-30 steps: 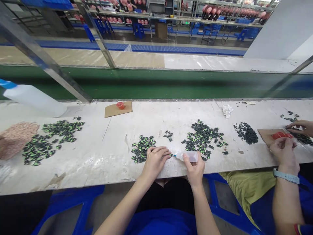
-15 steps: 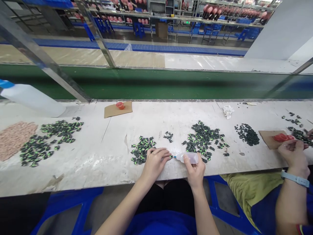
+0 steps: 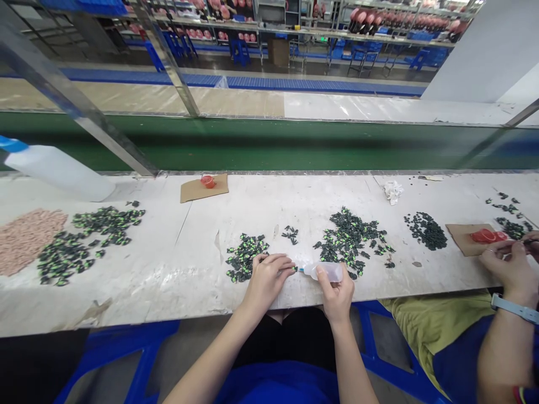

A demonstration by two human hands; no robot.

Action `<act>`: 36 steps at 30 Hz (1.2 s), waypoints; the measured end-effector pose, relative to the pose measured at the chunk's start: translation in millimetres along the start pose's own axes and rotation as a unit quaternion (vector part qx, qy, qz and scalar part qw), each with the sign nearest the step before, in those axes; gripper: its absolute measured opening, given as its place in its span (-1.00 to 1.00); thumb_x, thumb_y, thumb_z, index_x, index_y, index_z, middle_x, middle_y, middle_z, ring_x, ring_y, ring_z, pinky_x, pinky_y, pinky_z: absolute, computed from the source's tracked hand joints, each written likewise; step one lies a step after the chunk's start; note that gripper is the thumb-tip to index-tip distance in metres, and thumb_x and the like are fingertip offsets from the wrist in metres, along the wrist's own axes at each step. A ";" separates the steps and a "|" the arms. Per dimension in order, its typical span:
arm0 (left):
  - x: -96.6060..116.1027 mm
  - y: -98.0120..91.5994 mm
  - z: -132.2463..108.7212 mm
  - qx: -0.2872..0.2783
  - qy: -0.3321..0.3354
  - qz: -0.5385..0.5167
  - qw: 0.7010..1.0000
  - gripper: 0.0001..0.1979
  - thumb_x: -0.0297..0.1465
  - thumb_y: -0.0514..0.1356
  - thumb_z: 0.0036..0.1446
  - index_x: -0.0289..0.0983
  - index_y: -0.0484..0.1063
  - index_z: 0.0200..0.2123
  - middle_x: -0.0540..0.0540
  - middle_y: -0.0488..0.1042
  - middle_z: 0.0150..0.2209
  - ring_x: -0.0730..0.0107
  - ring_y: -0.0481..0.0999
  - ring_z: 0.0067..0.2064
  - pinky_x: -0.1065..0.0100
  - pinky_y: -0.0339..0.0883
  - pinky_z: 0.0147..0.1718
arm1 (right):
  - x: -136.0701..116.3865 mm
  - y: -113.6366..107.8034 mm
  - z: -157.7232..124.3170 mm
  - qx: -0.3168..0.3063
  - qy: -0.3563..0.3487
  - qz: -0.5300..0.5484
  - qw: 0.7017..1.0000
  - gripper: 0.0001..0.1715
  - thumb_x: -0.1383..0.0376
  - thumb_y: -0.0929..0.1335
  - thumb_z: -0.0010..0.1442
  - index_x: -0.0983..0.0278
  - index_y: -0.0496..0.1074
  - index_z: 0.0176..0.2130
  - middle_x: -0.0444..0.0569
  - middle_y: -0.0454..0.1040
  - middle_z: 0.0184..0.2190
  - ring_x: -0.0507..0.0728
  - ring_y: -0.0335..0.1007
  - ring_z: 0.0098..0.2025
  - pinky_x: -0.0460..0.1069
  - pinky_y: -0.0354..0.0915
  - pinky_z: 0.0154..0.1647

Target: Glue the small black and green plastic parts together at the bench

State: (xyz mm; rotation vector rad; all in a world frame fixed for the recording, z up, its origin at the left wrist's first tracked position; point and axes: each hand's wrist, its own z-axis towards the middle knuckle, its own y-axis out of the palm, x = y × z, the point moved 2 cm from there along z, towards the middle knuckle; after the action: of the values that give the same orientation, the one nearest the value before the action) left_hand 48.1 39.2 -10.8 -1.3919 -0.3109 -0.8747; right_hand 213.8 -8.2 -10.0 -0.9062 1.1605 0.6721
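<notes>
My left hand [image 3: 272, 276] pinches a small black-and-green part [image 3: 295, 269] between thumb and fingertips, just above the white tabletop. In my right hand [image 3: 338, 289] lies a small translucent squeeze bottle [image 3: 330, 271], tipped on its side. Its thin blue nozzle points left and meets, or nearly meets, the part; I cannot tell which. Beside my left hand is a pile of black-and-green parts [image 3: 244, 255]. A larger pile of similar parts [image 3: 351, 235] spreads beyond my right hand. Several small dark pieces [image 3: 290, 234] lie between the two piles.
At left are pink pieces [image 3: 31, 238], more black-and-green parts [image 3: 65, 258] and a large white bottle [image 3: 59, 171]. A red cup [image 3: 208, 181] sits on cardboard [image 3: 189, 192]. Rightward are black pieces [image 3: 427, 231], crumpled tissue [image 3: 393, 192] and a co-worker's hand [image 3: 511, 264]. A green belt [image 3: 295, 143] runs behind.
My hands, the bottle and the held part stay almost still. The co-worker's hands at the right have shifted slightly to the right.
</notes>
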 end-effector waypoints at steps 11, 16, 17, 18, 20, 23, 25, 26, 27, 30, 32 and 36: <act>1.9 -0.4 0.2 0.013 0.004 0.003 1.000 -0.93 -0.47 0.28 0.11 -0.18 0.54 -0.33 -0.02 0.65 -0.28 0.20 0.58 -0.10 0.11 0.12 -0.06 | -2.2 -1.0 2.8 -0.005 0.000 -0.009 1.000 -0.67 0.08 0.38 0.08 0.23 0.27 -0.50 -0.17 0.40 -0.63 0.05 0.27 -0.57 -0.08 0.20 -0.54; 1.0 -1.6 -0.1 -0.003 -0.008 -0.005 1.000 -0.92 -0.45 0.29 0.09 -0.17 0.54 -0.31 -0.04 0.65 -0.26 0.18 0.57 -0.08 0.09 0.13 -0.04 | -0.8 -3.8 3.8 0.040 0.005 0.044 0.998 -0.66 0.06 0.40 0.06 0.25 0.30 -0.45 -0.16 0.40 -0.59 0.06 0.31 -0.55 -0.07 0.24 -0.54; 0.0 -2.8 0.4 -0.013 -0.013 -0.008 1.000 -0.92 -0.45 0.29 0.08 -0.17 0.54 -0.30 -0.04 0.65 -0.26 0.18 0.57 -0.09 0.09 0.14 -0.04 | -1.1 -3.8 4.5 0.058 0.006 0.060 0.996 -0.66 0.06 0.41 0.04 0.25 0.30 -0.42 -0.16 0.40 -0.58 0.06 0.32 -0.55 -0.07 0.25 -0.53; -1.3 -4.5 1.4 -0.026 -0.017 -0.013 0.999 -0.91 -0.43 0.30 0.07 -0.17 0.54 -0.29 -0.04 0.65 -0.26 0.18 0.58 -0.11 0.09 0.16 -0.05 | -1.5 -3.0 5.4 0.073 0.004 0.074 0.995 -0.65 0.07 0.43 0.02 0.24 0.29 -0.39 -0.16 0.40 -0.56 0.06 0.35 -0.53 -0.07 0.27 -0.52; -4.2 -9.5 5.3 -0.048 -0.015 -0.019 0.999 -0.89 -0.40 0.30 0.06 -0.16 0.54 -0.28 -0.04 0.64 -0.25 0.18 0.58 -0.14 0.11 0.18 -0.08 | -2.9 1.6 8.2 0.080 -0.003 0.093 0.992 -0.60 0.11 0.47 -0.05 0.23 0.26 -0.35 -0.14 0.43 -0.49 0.08 0.42 -0.46 -0.05 0.34 -0.43; -8.7 -19.8 18.0 -0.040 -0.002 -0.003 0.999 -0.90 -0.38 0.26 0.11 -0.14 0.56 -0.28 -0.06 0.63 -0.21 0.16 0.55 -0.13 0.12 0.18 -0.10 | -4.8 14.6 13.3 0.054 -0.011 0.099 0.994 -0.52 0.15 0.50 -0.12 0.20 0.20 -0.33 -0.06 0.49 -0.37 0.14 0.51 -0.31 0.03 0.40 -0.25; -11.3 -25.5 30.5 -0.008 -0.008 0.030 0.999 -0.88 -0.41 0.21 0.15 -0.14 0.56 -0.27 -0.08 0.62 -0.20 0.13 0.52 -0.10 0.10 0.15 -0.10 | -5.3 24.6 16.5 0.029 -0.007 0.083 0.996 -0.50 0.16 0.51 -0.12 0.19 0.18 -0.30 -0.01 0.53 -0.31 0.17 0.53 -0.24 0.07 0.41 -0.18; -12.2 -26.9 37.4 0.007 -0.013 0.052 0.999 -0.87 -0.43 0.19 0.17 -0.15 0.55 -0.28 -0.10 0.61 -0.21 0.11 0.50 -0.08 0.09 0.14 -0.11 | -5.2 29.0 18.1 0.020 -0.005 0.068 0.997 -0.50 0.16 0.51 -0.12 0.18 0.18 -0.30 0.02 0.54 -0.27 0.19 0.53 -0.21 0.10 0.41 -0.15; -12.8 -27.1 44.3 0.015 -0.014 0.075 0.997 -0.85 -0.45 0.18 0.17 -0.16 0.55 -0.28 -0.11 0.61 -0.21 0.09 0.48 -0.07 0.09 0.13 -0.12 | -4.8 32.7 19.7 0.014 -0.002 0.050 0.999 -0.50 0.17 0.51 -0.11 0.18 0.18 -0.29 0.04 0.55 -0.24 0.21 0.53 -0.17 0.13 0.40 -0.11; -13.1 -21.2 62.4 -0.010 0.013 0.130 0.991 -0.83 -0.50 0.15 0.17 -0.19 0.55 -0.30 -0.16 0.59 -0.21 0.07 0.45 -0.07 0.09 0.11 -0.14 | -2.0 38.3 23.5 0.011 0.004 0.009 1.000 -0.50 0.16 0.51 -0.11 0.18 0.19 -0.30 0.09 0.55 -0.19 0.25 0.52 -0.13 0.19 0.39 -0.06; -13.6 -16.5 69.8 -0.036 0.036 0.143 0.988 -0.82 -0.52 0.14 0.17 -0.20 0.54 -0.33 -0.16 0.58 -0.23 0.10 0.46 -0.12 0.12 0.11 -0.16 | -0.3 38.0 23.7 0.002 -0.008 0.015 1.000 -0.48 0.13 0.52 -0.10 0.19 0.21 -0.27 0.12 0.54 -0.15 0.25 0.51 -0.11 0.19 0.40 -0.06; -14.9 -17.7 68.9 -0.047 0.054 0.148 0.986 -0.79 -0.54 0.10 0.19 -0.20 0.53 -0.34 -0.16 0.56 -0.28 0.15 0.46 -0.16 0.15 0.12 -0.17 | -3.1 28.4 11.0 0.045 -0.087 0.025 0.995 -0.40 0.10 0.52 -0.07 0.24 0.28 -0.12 0.19 0.45 0.00 0.26 0.41 0.04 0.19 0.38 -0.01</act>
State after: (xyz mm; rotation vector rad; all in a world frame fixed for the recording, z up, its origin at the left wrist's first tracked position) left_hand 46.3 109.9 5.8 -1.4273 0.0215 -0.7207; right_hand 194.4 15.4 -12.5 -0.7287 1.0517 0.7191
